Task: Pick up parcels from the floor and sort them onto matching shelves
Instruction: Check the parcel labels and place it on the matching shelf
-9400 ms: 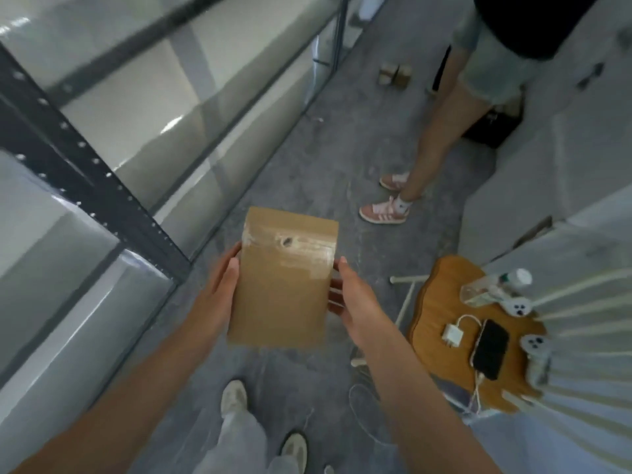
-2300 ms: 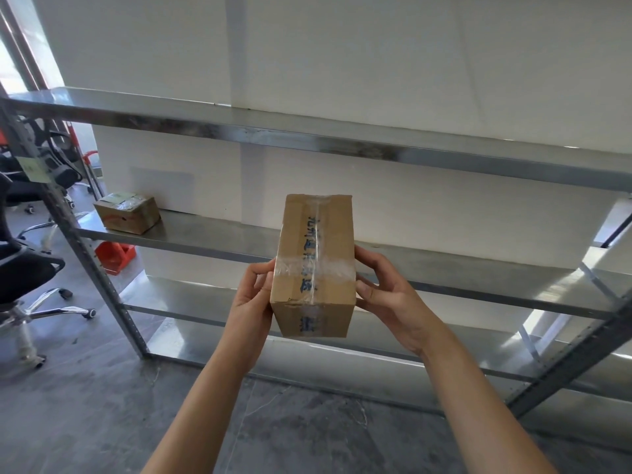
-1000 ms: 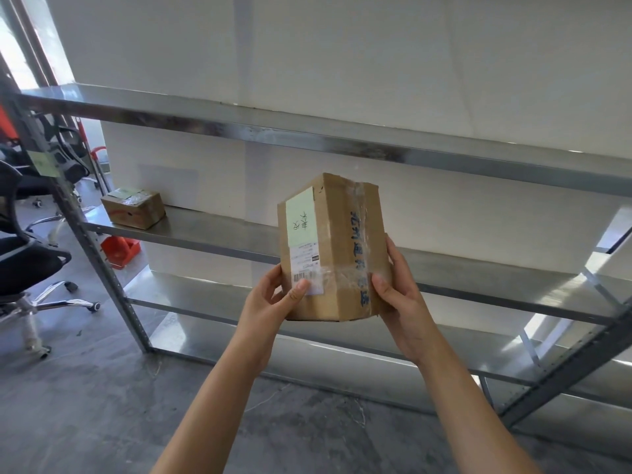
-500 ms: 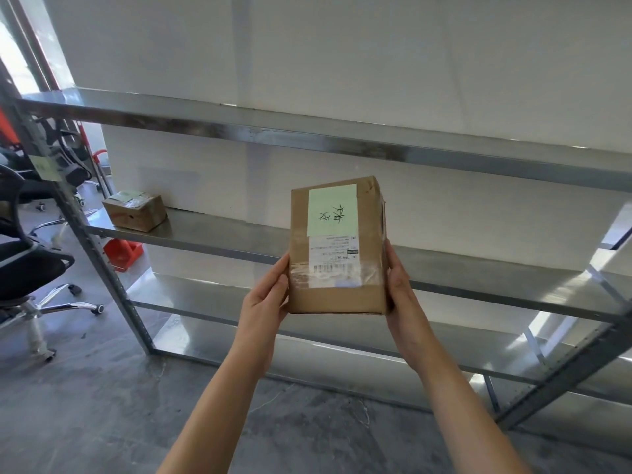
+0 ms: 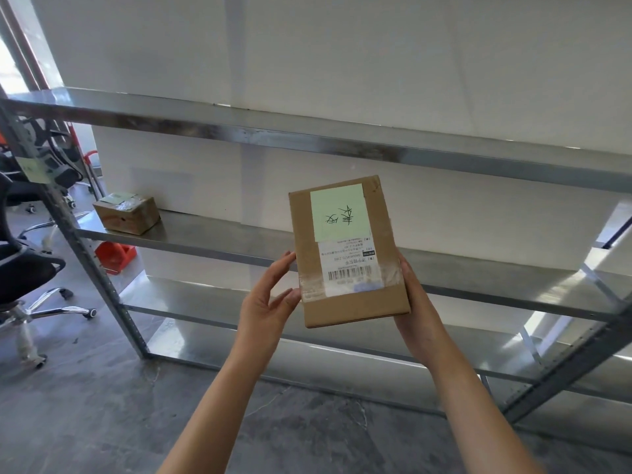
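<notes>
Now the parcel (image 5: 349, 254) is in front of the middle shelf (image 5: 205, 239). Left hand (image 5: 266, 309) and right hand (image 5: 415, 302) fingers (image 5: 285, 266) clamp its long sides, a good hold, since it looks light and stiff.

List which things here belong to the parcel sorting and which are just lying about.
Job: held parcel with green note, in the left hand and right hand; shelved parcel; metal shelf rack.
Lying about: office chair; red crate beyond the rack.
</notes>
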A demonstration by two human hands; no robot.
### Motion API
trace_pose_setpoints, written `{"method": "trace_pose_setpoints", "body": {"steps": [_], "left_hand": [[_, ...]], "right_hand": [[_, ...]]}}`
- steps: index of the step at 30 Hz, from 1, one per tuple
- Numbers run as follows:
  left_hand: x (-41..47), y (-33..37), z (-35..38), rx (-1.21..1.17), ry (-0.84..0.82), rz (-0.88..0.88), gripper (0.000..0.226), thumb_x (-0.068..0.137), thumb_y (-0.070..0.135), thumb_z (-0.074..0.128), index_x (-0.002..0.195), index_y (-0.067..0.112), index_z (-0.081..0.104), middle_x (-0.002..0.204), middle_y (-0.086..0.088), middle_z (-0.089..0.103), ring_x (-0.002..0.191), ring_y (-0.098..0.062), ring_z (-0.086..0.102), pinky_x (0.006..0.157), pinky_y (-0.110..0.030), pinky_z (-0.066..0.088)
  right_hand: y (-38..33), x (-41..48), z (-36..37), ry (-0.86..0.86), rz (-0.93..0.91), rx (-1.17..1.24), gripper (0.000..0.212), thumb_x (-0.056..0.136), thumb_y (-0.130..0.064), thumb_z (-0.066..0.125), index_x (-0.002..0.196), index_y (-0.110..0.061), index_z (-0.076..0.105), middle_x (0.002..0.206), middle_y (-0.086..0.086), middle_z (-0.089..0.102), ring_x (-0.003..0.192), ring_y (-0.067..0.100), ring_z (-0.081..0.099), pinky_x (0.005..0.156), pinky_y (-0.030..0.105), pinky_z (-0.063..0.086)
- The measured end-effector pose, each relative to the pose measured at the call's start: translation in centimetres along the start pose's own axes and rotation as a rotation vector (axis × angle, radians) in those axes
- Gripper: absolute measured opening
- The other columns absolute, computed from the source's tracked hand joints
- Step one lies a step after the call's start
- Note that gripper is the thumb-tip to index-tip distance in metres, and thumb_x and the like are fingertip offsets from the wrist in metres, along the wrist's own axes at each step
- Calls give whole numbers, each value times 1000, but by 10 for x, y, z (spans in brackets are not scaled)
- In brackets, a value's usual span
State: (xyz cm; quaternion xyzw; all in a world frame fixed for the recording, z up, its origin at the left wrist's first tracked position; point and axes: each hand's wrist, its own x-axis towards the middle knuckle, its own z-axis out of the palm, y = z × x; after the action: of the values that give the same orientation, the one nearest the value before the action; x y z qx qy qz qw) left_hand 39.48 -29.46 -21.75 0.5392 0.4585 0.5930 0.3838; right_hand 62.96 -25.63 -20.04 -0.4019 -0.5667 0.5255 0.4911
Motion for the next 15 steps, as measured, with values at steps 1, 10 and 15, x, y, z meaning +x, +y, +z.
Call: {"method": "trace_pose_setpoints", "body": {"steps": [1, 10, 15], "left_hand": [[2, -2, 0, 34, -13, -13, 67, 88, 23, 71, 148, 42, 44, 160, 9, 47, 144, -1, 46, 115, -36, 48], [24, -26, 1, 327, -137, 165, 156, 54, 50, 94, 164, 21, -13, 175, 0, -2, 163, -19, 5, 130, -56, 16], [33, -29, -2, 277, -114, 252, 154, 54, 53, 94, 162, 6, -5, 170, -10, 15, 159, -24, 20, 128, -54, 24]], "right_hand": [[-2, 0, -1, 21, 3, 3, 51, 107, -44, 28, 153, -31, 42, 151, -6, 54, 141, 14, 49, 117, 43, 35], [-13, 10, -25, 127, 104, 53, 45, 107, -35, 33, 123, -14, 71, 119, 13, 74, 122, 35, 64, 105, 48, 44], [-19, 22, -20, 124, 118, 45, 50, 106, -44, 31, 107, -23, 76, 105, 5, 77, 102, 23, 70, 90, 40, 46]]}}
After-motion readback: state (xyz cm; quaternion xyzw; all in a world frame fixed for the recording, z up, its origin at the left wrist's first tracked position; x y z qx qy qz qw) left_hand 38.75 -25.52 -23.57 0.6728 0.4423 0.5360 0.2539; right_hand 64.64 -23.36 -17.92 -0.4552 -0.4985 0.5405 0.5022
